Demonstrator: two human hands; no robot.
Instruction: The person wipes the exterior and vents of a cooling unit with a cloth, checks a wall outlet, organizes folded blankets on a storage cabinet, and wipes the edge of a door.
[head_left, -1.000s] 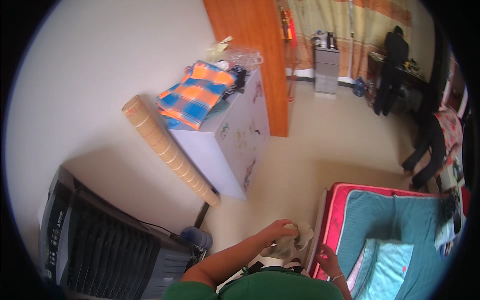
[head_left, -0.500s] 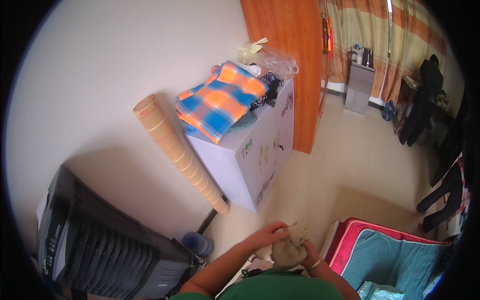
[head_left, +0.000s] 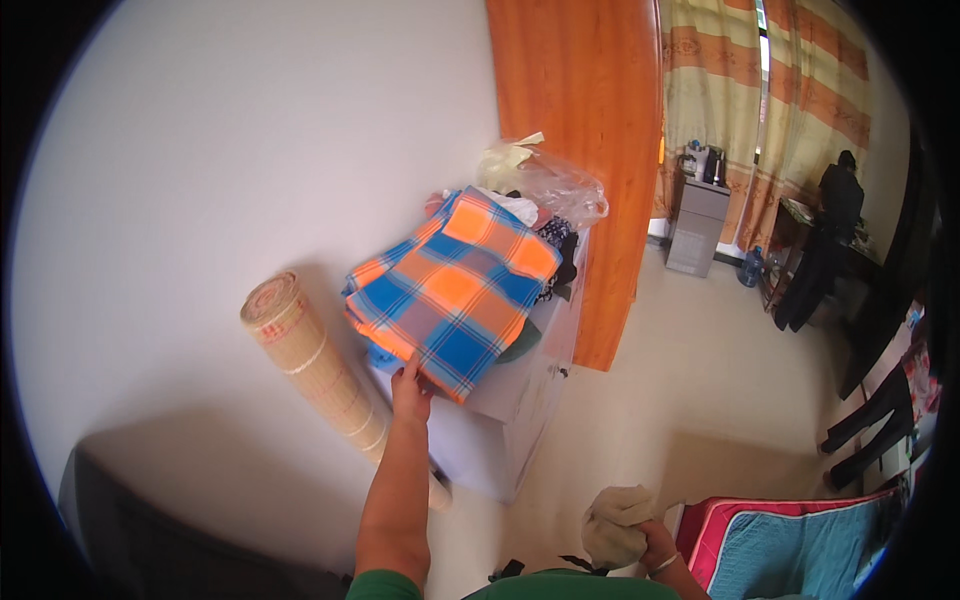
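Observation:
A folded orange-and-blue plaid cloth [head_left: 455,285] lies on top of a white cabinet [head_left: 470,440], its near corner hanging over the edge. My left hand [head_left: 411,390], arm stretched forward, closes on that near edge; some of its fingers are hidden at the fabric. Low at the right, my right hand [head_left: 657,545] is closed round a crumpled beige-grey cloth [head_left: 615,525], held up in front of my body.
A rolled straw mat [head_left: 310,350] leans beside the cabinet. Clothes and a clear plastic bag [head_left: 565,190] sit behind the plaid cloth. A dark air cooler [head_left: 150,530] stands lower left, a red-edged mattress [head_left: 710,520] lower right. Other people stand at the far right.
My left hand has let go of the beige-grey cloth and reached forward to the plaid cloth's near edge. My right hand still holds the beige-grey cloth. The view has shifted.

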